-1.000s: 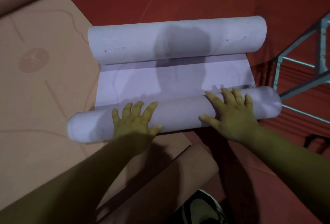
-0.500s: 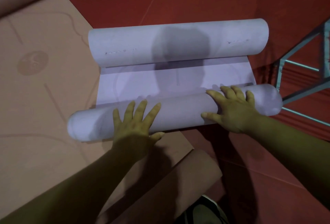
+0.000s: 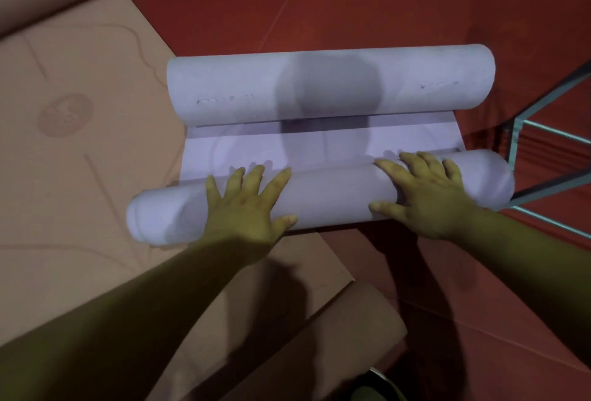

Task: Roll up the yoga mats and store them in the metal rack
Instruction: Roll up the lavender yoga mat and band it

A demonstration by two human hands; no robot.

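A lavender yoga mat [image 3: 323,144] lies on the red floor, rolled from both ends with a narrow flat strip between. Its near roll [image 3: 332,196] lies under both my palms. My left hand [image 3: 248,205] presses on the roll's left half with fingers spread. My right hand [image 3: 428,192] presses on its right half, fingers over the top. The far roll [image 3: 329,84] lies untouched beyond the strip. A metal rack [image 3: 524,127] shows only as grey bars at the right edge.
A tan yoga mat [image 3: 80,160] lies spread out on the left, partly under the lavender one, with a curled end [image 3: 319,343] near my feet and another roll at the top left. My shoe [image 3: 374,388] shows at the bottom.
Both hands have pushed the near roll a little away from me, so the flat strip between the two rolls has narrowed. The left hand's fingers have spread wider.
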